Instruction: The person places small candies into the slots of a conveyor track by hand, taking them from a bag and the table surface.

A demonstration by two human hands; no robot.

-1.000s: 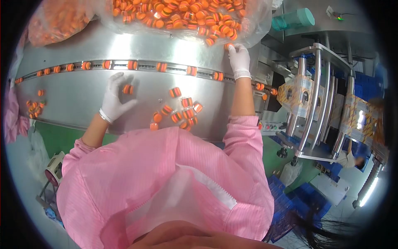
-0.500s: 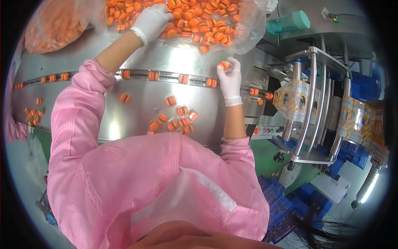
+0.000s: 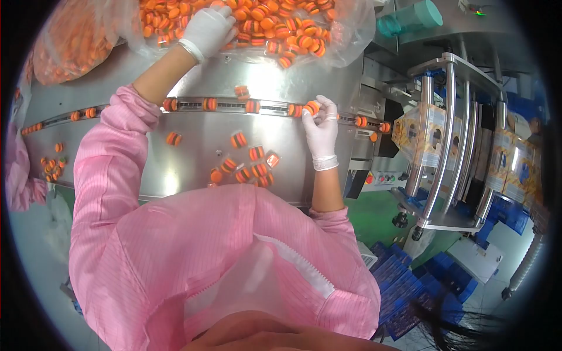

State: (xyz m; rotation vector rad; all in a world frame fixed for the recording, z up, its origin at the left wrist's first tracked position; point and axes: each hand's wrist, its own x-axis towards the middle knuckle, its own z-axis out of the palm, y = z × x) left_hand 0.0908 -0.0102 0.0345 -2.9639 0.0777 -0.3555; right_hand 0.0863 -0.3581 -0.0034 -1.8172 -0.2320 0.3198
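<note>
Clear plastic bag [image 3: 351, 35] at far edge of steel counter [image 3: 193, 158], full of orange burger-shaped candies [image 3: 281, 26]. Left hand [image 3: 209, 29] buried in the heap, fingers curled; what it grips cannot be told. Right hand [image 3: 319, 126] pinches one candy [image 3: 312, 107] at the conveyor track [image 3: 222, 105]. Loose wrapped candies [image 3: 249, 167] lie on counter nearby.

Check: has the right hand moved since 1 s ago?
Yes. The right hand has come down from the edge of the candy bag to the conveyor track, and now holds a burger candy at the track.
</note>
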